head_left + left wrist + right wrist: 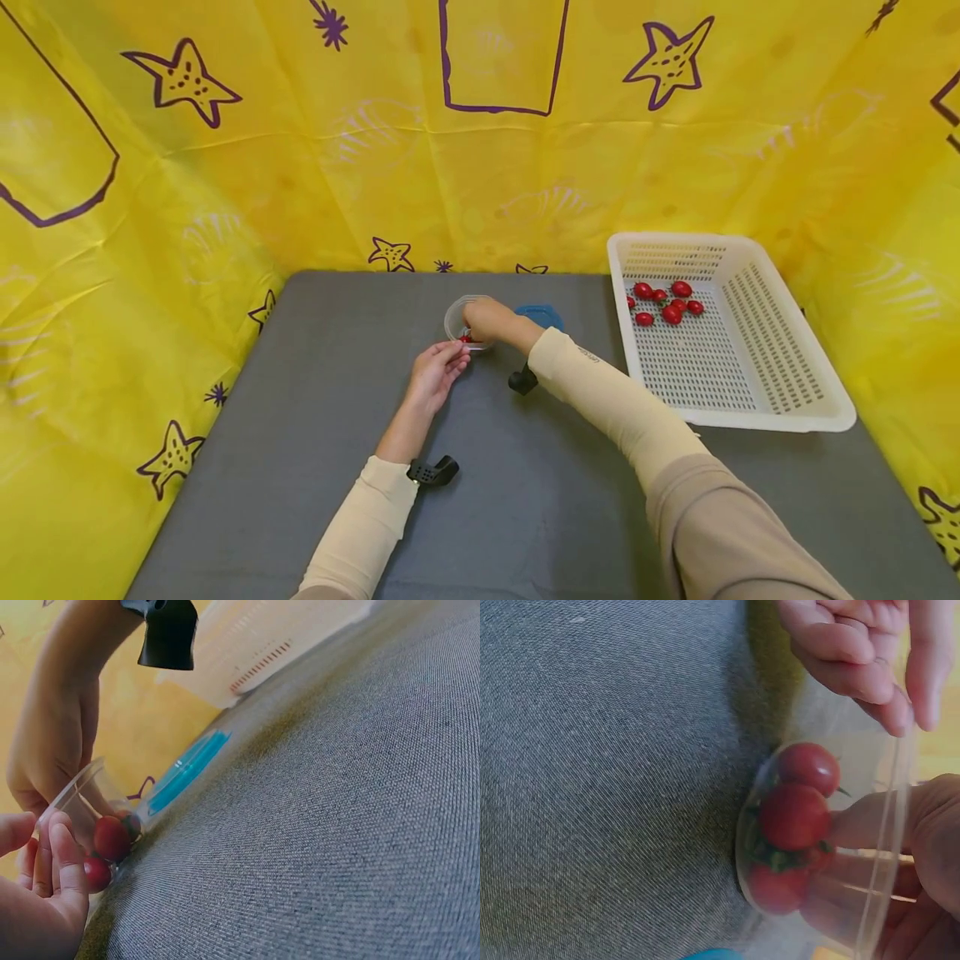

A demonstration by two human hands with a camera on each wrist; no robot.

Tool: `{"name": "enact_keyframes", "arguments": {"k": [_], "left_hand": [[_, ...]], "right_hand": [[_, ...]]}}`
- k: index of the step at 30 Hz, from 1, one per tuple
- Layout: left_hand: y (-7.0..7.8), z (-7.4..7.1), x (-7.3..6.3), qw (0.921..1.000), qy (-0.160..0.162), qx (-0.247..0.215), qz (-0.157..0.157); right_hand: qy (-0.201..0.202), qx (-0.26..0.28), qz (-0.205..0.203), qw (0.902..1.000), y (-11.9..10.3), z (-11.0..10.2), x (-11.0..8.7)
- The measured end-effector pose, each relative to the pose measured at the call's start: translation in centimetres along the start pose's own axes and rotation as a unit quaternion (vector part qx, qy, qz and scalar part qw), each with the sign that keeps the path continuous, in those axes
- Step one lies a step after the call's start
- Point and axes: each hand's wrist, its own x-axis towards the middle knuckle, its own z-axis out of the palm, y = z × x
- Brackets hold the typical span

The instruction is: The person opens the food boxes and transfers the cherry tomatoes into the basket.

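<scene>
A clear plastic container [454,315] stands on the grey cloth with several red cherry tomatoes [793,816] at its bottom, some with green stems. My left hand [437,375] pinches the container's near rim between thumb and fingertips. From above, my right hand [491,321] reaches inside, and its fingers [862,822] are down at the tomatoes. Whether they grip one or only touch it cannot be made out. Through the wall in the left wrist view, red tomatoes [112,838] show beside the right hand [56,742].
A blue lid [542,316] lies just right of the container, partly behind the right wrist. At the right stands a white perforated basket [787,333] with several cherry tomatoes [672,314] in its far left part. Yellow patterned fabric [480,192] walls the table's back and sides.
</scene>
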Motion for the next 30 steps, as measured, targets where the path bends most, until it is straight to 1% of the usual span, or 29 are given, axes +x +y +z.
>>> {"name": "enact_keyframes", "arguments": {"k": [7,14,20,23,27,30], "left_hand": [[0.0,0.1,0.1,1.0,-0.003,0.003,-0.003],[0.0,0.1,0.1,1.0,0.0,0.003,0.0],[-0.1,0.0,0.1,1.0,-0.004,0.003,0.006],[-0.1,0.0,0.1,1.0,-0.002,0.004,0.005],[-0.1,0.0,0.1,1.0,0.0,0.005,0.003],[-0.1,0.0,0.1,1.0,0.001,0.003,0.002]], "right_hand": [[0.017,0.0,0.007,0.9998,0.0,0.7,0.3],[0.029,0.029,0.003,0.9992,-0.1,0.5,0.3],[0.045,0.057,-0.003,0.9973,-0.2,-0.4,-0.2],[0.047,0.066,-0.006,0.9967,-0.4,-1.1,-0.7],[0.044,0.061,-0.017,0.997,-0.6,-2.2,-1.6],[0.053,0.053,-0.03,0.9967,-0.5,-2.9,-2.3]]}}
